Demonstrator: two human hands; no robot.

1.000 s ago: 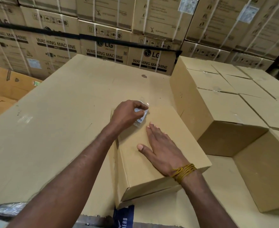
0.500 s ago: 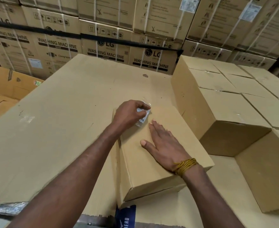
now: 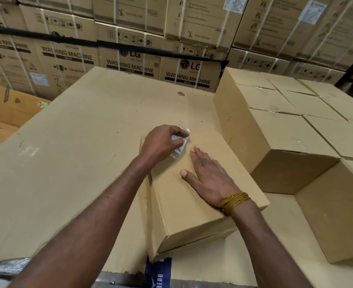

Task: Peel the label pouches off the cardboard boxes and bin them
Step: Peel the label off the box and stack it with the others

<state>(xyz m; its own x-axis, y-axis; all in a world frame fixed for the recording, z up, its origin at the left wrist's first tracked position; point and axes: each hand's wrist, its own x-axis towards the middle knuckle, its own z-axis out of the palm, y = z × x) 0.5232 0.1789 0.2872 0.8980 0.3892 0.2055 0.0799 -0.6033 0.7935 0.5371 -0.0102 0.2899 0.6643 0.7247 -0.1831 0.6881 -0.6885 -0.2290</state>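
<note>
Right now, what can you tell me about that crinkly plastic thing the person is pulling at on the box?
The label pouch is a small clear plastic sleeve, crinkled and shiny, with a white printed slip inside showing dark marks too small to read. It sits at the far left corner of the top of the small cardboard box. The left hand pinches its upper part, lifting it; its lower end still lies against the cardboard. The right hand rests flat beside it, not touching.
</note>
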